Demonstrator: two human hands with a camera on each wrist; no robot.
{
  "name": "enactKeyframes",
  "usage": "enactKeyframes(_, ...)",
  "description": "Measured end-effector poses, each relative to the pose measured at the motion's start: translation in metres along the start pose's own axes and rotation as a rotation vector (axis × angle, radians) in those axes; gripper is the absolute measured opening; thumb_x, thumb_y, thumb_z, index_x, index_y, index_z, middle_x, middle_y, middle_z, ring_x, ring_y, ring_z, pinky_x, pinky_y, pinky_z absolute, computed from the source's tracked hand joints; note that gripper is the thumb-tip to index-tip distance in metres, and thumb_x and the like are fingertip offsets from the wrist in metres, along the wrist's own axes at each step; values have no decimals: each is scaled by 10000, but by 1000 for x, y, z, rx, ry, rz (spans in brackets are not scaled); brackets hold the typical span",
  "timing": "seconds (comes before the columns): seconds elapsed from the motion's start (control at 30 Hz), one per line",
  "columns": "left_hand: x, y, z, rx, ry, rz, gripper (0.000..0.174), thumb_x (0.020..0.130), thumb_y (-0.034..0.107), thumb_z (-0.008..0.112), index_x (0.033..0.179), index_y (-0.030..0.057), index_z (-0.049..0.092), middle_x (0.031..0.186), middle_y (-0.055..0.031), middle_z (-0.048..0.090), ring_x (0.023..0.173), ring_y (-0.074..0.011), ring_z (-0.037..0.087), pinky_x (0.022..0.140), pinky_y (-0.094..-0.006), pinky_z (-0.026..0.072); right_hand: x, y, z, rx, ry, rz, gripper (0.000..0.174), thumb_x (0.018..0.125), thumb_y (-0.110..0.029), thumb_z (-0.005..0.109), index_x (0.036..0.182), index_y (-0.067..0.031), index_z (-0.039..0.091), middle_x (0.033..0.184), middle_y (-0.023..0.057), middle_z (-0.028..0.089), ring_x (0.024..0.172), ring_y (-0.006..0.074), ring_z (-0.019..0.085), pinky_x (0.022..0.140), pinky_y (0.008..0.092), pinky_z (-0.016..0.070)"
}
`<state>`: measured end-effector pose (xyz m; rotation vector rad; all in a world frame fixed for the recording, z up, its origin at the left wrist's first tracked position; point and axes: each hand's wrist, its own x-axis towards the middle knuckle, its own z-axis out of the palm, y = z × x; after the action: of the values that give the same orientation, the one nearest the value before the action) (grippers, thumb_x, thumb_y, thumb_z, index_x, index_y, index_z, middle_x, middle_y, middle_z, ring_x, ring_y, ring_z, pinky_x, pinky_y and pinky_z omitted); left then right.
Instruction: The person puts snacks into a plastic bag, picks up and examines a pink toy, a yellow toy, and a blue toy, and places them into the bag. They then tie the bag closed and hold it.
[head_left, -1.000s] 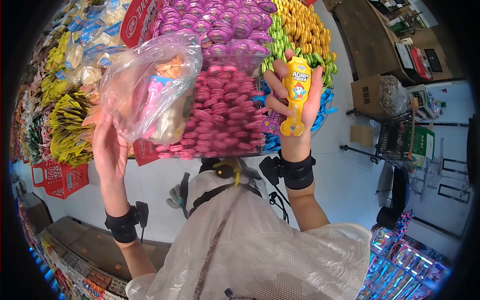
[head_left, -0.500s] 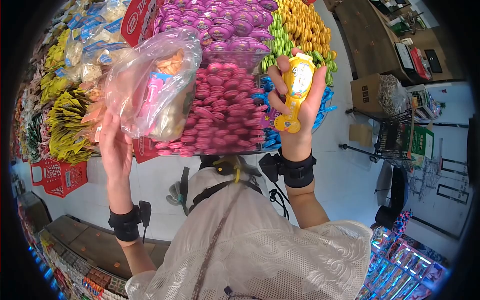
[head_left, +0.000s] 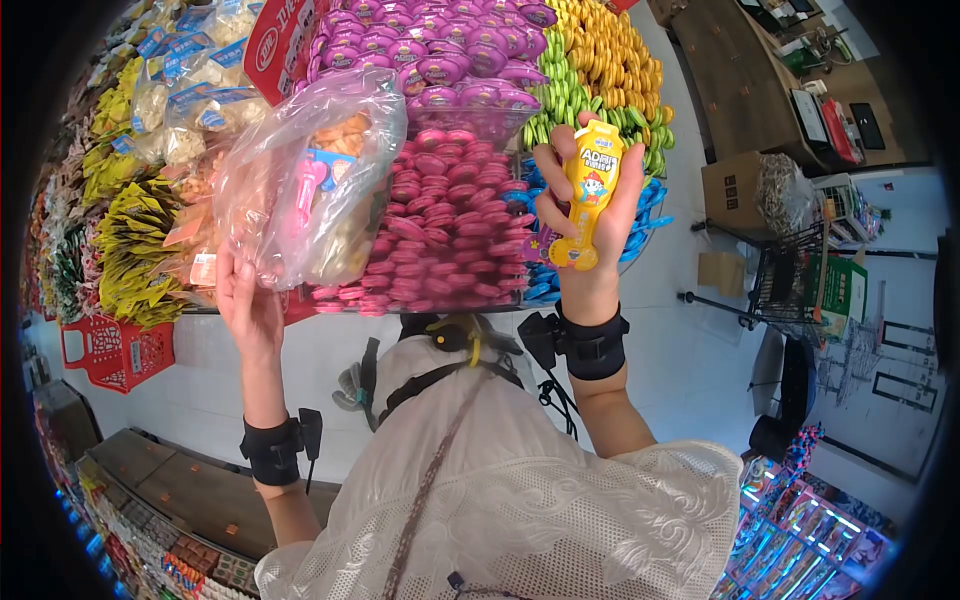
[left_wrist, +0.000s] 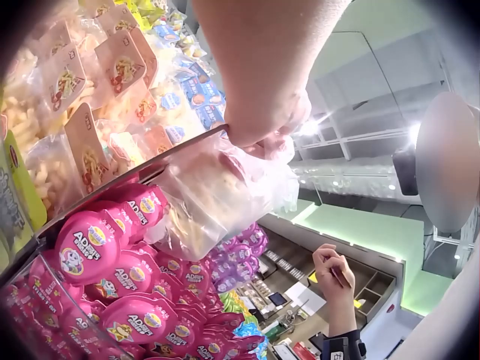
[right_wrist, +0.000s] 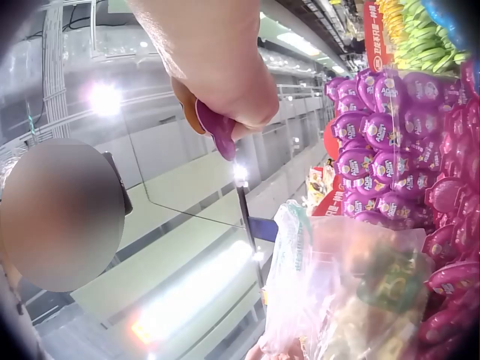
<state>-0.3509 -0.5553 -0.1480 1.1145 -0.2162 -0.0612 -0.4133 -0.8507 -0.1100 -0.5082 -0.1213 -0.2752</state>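
Clear plastic is forming the bag (head_left: pixel 305 180) that the left hand (head_left: pixel 250 305) is gripping by its lower end, fingers bunching the film and holding it up against the shelf display. Inside it, a pink item on a blue card (head_left: pixel 315 178) is lying among orange snack pieces (head_left: pixel 345 135), with paler packets sitting lower down.

The right hand (head_left: pixel 590 215) is curling around a yellow pack (head_left: pixel 590 185) printed with a cartoon figure. It is holding the pack upright, well apart from the bag, and pinching a purple pack (head_left: pixel 540 245) under the same fingers.

Between the two hands, a transparent bin (head_left: pixel 500 115) is brimming with pink packs (head_left: pixel 450 220). Purple packs (head_left: pixel 440 50) are piling above it, and yellow and green packs (head_left: pixel 600 60) are filling the section to the side.

In the left wrist view the wrist is covering most of the hand, so only crumpled film is showing. In the right wrist view the hand is hiding nearly all of the yellow pack, leaving only a purple tab poking out. The paler contents of the bag are too blurred to name.
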Motion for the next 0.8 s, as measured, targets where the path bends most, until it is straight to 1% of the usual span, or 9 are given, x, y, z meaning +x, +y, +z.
enactKeyframes(0.07, 0, 0, 1, -38, 43, 8, 466, 813, 127, 479, 1207, -42, 296, 1139, -137, 434, 966, -167, 482, 792, -280, 418, 0, 0, -1, 7, 4, -1, 399, 878, -434, 271, 1072, -109, 399, 830, 47, 393, 580, 99, 334, 318, 140, 266)
enactKeyframes(0.17, 0, -1, -5, -42, 11, 8, 468, 813, 124, 475, 1207, -48, 290, 1144, -141, 429, 995, -177, 474, 827, -295, 409, 0, -1, -3, 16, 0, -8, 392, 879, -428, 274, 1063, -107, 402, 830, 50, 394, 574, 100, 336, 314, 139, 268)
enactKeyframes(0.27, 1, 0, -1, -86, 26, 11, 470, 812, 120, 473, 1208, -52, 286, 1148, -146, 426, 1010, -182, 469, 842, -298, 402, -1, -2, -4, 7, 1, -11, 385, 878, -426, 279, 1053, -107, 406, 826, 50, 392, 571, 99, 338, 311, 138, 269)
enactKeyframes(0.37, 1, -2, -10, -65, 8, -18, 520, 820, 152, 451, 1260, -29, 242, 1240, -128, 349, 1105, -206, 396, 915, -332, 349, -2, -2, -4, -1, 3, -9, 382, 876, -427, 283, 1047, -110, 410, 821, 48, 392, 567, 97, 339, 312, 138, 270)
enactKeyframes(0.47, 1, 0, -3, -109, 27, -11, 483, 809, 120, 475, 1217, -46, 278, 1159, -148, 419, 1034, -194, 455, 871, -313, 389, -2, -2, -4, -19, 21, -8, 377, 874, -427, 289, 1043, -115, 414, 817, 47, 391, 567, 96, 342, 312, 137, 268)
enactKeyframes(0.57, 2, 0, -5, -118, 21, -15, 502, 803, 129, 487, 1223, -43, 271, 1167, -144, 412, 1049, -194, 443, 894, -326, 370, -2, -3, -5, 11, 14, 20, 369, 874, -422, 293, 1039, -117, 417, 811, 46, 393, 563, 96, 347, 314, 143, 271)
enactKeyframes(0.67, 1, -1, -7, -119, 32, -31, 527, 796, 142, 501, 1229, -42, 263, 1181, -139, 401, 1076, -202, 423, 914, -334, 350, 2, 0, -13, 10, 77, 57, 349, 873, -401, 315, 1061, -126, 418, 804, 48, 402, 548, 103, 356, 314, 159, 283)
enactKeyframes(0.77, 1, 3, 1, -122, 42, -31, 544, 791, 155, 511, 1232, -41, 259, 1196, -138, 390, 1102, -211, 403, 920, -337, 343, 14, 2, -36, 120, 91, 92, 331, 877, -362, 327, 1089, -125, 418, 795, 68, 428, 514, 127, 374, 300, 187, 296)
enactKeyframes(0.8, 0, 3, 0, -113, 54, -33, 551, 789, 158, 514, 1234, -41, 256, 1205, -138, 382, 1113, -215, 393, 924, -340, 338, 19, 0, -44, 142, 97, 94, 297, 863, -320, 372, 1068, -114, 435, 777, 81, 451, 512, 139, 385, 303, 199, 300)
